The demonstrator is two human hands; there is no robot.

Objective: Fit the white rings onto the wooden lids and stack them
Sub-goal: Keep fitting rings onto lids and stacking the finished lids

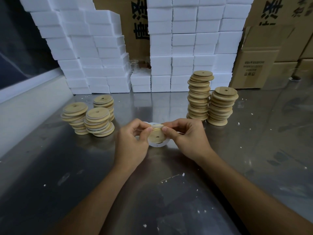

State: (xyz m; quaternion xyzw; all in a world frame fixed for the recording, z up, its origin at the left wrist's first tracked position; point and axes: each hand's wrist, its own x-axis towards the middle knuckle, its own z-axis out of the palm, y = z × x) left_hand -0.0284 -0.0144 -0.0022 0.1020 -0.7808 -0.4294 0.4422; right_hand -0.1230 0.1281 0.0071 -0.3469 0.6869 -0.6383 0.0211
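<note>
Round wooden lid with a centre hole (157, 135) is held just above the steel table (237, 167), pinched by left hand (133, 141) and right hand (188, 136), thin white ring (158, 145) hanging half on. Uneven stretching could snap the ring off. Fingers hide the far rim, so its seating there is unclear.

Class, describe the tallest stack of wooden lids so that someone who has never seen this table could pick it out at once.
Start at the wall of white foam blocks at the back of the metal table. In front of its right part stand two stacks of wooden lids side by side. The tallest stack is the left one of that pair, higher than its right neighbour and the three low stacks at the left.
</note>
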